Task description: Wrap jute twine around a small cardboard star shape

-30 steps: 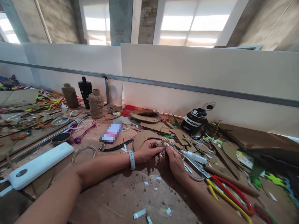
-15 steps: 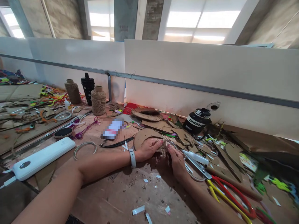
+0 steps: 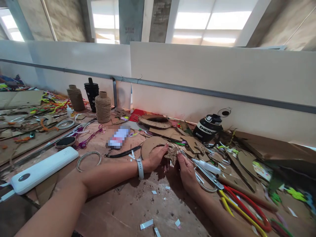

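White scraps [image 3: 146, 224] lie nearest on the table [image 3: 128, 210]. Left hand [image 3: 155, 158] and right hand [image 3: 187, 171] both grip a twine star [image 3: 172, 153], held between them just above the table. Scissors [image 3: 209, 177] lie just right of the right hand. Beyond: bottle [image 3: 206, 128], twine spool [image 3: 103, 107].

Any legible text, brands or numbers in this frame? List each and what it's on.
"ENERG": white letters on the black bottle; the word runs on out of sight.
Small white mark below it: too small to read.
Pixelated item: blurred, unreadable.
Logo on the white power bank: too faint to read.
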`<state>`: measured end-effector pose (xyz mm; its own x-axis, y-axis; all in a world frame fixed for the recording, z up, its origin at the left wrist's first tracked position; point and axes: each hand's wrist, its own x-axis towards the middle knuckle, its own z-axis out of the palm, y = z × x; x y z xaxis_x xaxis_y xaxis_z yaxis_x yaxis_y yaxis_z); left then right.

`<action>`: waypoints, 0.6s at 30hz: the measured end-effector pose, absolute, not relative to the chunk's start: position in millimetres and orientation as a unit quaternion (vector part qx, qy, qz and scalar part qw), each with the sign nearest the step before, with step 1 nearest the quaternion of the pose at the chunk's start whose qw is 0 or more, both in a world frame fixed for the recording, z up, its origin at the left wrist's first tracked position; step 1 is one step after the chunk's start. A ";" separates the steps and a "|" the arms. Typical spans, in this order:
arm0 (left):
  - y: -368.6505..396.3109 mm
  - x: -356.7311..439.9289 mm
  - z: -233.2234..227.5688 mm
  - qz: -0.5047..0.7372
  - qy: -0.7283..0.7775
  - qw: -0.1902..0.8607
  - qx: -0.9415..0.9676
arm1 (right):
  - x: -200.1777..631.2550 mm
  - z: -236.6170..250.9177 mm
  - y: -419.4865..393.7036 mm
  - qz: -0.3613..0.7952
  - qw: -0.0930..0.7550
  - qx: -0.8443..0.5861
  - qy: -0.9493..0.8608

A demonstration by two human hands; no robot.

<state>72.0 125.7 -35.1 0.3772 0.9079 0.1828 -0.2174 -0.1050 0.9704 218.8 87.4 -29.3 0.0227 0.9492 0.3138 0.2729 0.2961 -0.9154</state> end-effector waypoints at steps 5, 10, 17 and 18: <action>125.9 69.2 -34.2 0.465 0.313 0.544 0.625 | 219.5 -26.2 85.6 0.317 0.502 -0.502 -0.629; 124.5 65.8 -30.0 0.493 0.318 0.485 0.648 | 217.5 -22.7 82.7 0.334 0.498 -0.500 -0.625; 123.8 66.7 -28.4 0.492 0.313 0.495 0.645 | 216.7 -21.4 82.6 0.323 0.483 -0.491 -0.649; 123.8 67.5 -28.4 0.490 0.313 0.503 0.640 | 216.6 -21.7 82.7 0.324 0.486 -0.489 -0.648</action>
